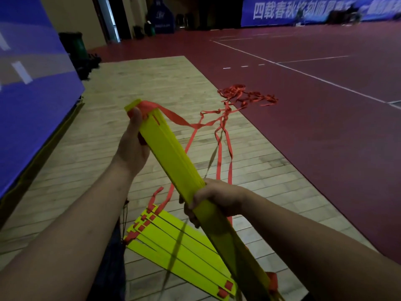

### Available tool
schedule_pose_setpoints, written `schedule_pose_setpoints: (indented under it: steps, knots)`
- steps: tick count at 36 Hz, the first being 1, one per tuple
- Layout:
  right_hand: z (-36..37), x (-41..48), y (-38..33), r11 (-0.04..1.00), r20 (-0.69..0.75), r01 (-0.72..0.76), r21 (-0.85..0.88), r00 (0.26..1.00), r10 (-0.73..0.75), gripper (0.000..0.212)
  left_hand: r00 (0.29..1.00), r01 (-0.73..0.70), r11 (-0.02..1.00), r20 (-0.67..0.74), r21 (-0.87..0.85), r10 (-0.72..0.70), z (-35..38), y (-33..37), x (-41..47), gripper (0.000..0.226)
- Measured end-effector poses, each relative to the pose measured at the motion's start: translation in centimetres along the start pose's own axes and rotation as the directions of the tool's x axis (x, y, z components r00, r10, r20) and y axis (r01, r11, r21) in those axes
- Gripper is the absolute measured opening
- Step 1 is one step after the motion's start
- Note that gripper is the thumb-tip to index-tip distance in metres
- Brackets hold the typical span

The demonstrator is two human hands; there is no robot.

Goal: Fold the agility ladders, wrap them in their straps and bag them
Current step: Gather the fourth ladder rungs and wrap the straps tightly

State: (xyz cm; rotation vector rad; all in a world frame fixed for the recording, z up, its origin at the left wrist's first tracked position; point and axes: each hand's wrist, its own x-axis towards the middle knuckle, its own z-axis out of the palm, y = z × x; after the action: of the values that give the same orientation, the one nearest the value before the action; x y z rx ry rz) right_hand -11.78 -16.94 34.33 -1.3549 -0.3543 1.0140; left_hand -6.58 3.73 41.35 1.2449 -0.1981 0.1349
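From the head camera, a dark bag [115,263] lay on the wooden floor [152,83] beneath your left forearm, with a thin cord showing at its edge. Whether it held anything could not be told.

You held a bundle of yellow rungs [171,153] stacked flat together, slanting from upper left down to lower right. A red strap [219,148] ran off its top end, hung in loose loops to the floor and ended in a tangle well beyond your fingertips.

Your left hand [132,146] gripped the bundle's upper end. Its thumb pressed on the red webbing at the top and its fingers were wrapped behind, out of sight. Your right hand [214,198] was clamped round the bundle lower down, fingers curled over the near face. The bundle ran on past that hand towards the bottom edge.

Below your right fingers, a second ladder [180,246] lay on the boards, its yellow rungs fanned side by side with red tabs at both ends.
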Motion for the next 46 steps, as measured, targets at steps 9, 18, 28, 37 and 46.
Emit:
schedule_pose_setpoints:
  steps: [9,18,28,37,46]
  knots:
    - [-0.9,-0.8,-0.3,0.997,0.324,-0.049,0.064,0.946,0.026,0.039,0.992,0.082,0.978,0.105,-0.191,-0.062,0.4,0.8,0.7,0.095]
    - [-1.9,-2.1,-2.2,0.957,0.012,0.135,0.256,0.990,-0.143,0.037,0.920,0.090,0.962,0.348,0.256,-0.179,1.5,-2.0,0.2,0.112]
    - [-3.7,-3.7,-5.0,0.832,-0.346,0.470,0.296,0.864,-0.365,0.019,0.709,0.148,0.527,0.282,0.837,-0.646,0.8,-4.7,-2.1,0.067]
    - [-7.7,-7.9,-6.4,0.499,-0.747,0.798,0.338,0.550,-0.373,0.013,0.521,0.175,0.417,0.275,0.892,-0.808,-0.3,-6.4,-5.9,0.120]
    - [-9.1,-8.2,-4.8,0.340,-0.831,0.845,0.413,0.502,-0.240,0.015,0.630,0.043,0.483,0.351,0.875,-0.692,1.3,-5.5,-8.2,0.105]
